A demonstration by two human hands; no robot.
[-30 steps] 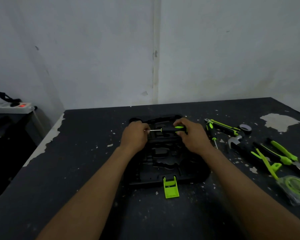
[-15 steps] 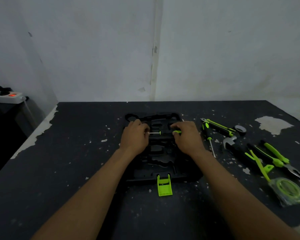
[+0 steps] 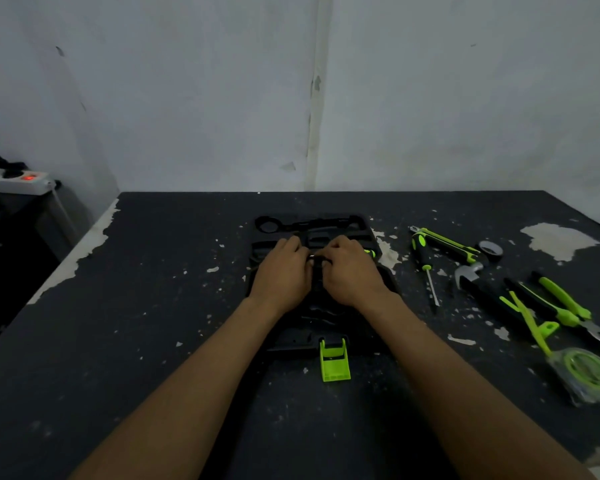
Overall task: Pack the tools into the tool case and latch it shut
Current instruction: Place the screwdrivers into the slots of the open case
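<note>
We find the black tool case lying open near the middle of the dark, chipped table, its moulded recesses facing up. Its green latch hangs off the near edge at 6 o'clock, unfastened.

Both hands work over the upper half of the case, knuckles up and nearly touching. The left hand curls its fingers down onto the thin metal shaft of the held screwdriver. The right hand wraps the handle, so that only the green butt end shows at 3 o'clock of that hand. The held screwdriver lies crosswise over the case; we cannot tell whether it sits in its recess.

The other tools lie on the table at 3 o'clock of the case, apart from it:
- loose screwdriver, tip toward us;
- utility knife;
- black tape roll;
- hammer;
- pliers;
- green coil in a clear bag, at 4 o'clock.

A power strip with a red light sits off the table at 10 o'clock.
</note>
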